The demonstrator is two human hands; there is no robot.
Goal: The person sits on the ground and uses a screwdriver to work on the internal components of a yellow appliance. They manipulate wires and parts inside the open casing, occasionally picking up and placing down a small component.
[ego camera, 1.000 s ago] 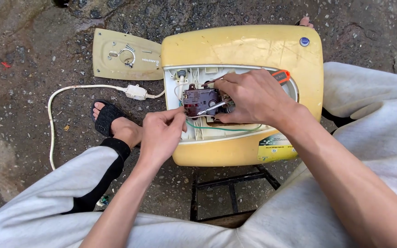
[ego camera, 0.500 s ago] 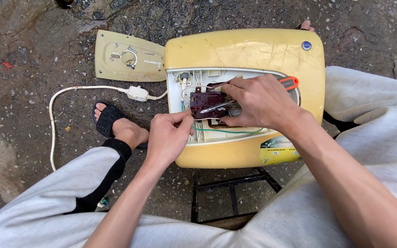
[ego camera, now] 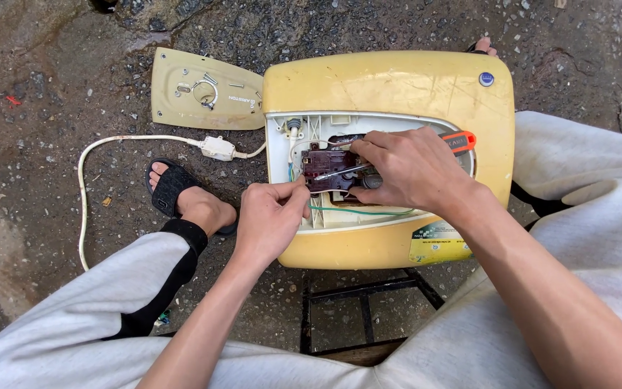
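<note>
Working inside open bay of yellow appliance housing (ego camera: 390, 83), which sat on small metal stool frame (ego camera: 358, 302) between my knees. Right hand (ego camera: 408, 169) was clamped on orange-handled screwdriver (ego camera: 457, 141), metal shaft (ego camera: 336, 173) laid across dark red terminal block (ego camera: 325, 166). Left hand (ego camera: 271, 220) was pinched together at block's left edge. Judged risks: tip slipping off screw, gouging block or nicking green wire (ego camera: 361, 212); housing tipping off stool under push. White cord (ego camera: 109, 144) trailed on ground; far end unseen, live hazard if plugged. Removed cover plate (ego camera: 206, 90) lay aside.

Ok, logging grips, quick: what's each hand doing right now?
Left hand: closed, pinching a wire at the heater's open bay.
Right hand: closed on a screwdriver, tip at the dark red switch block.
</note>
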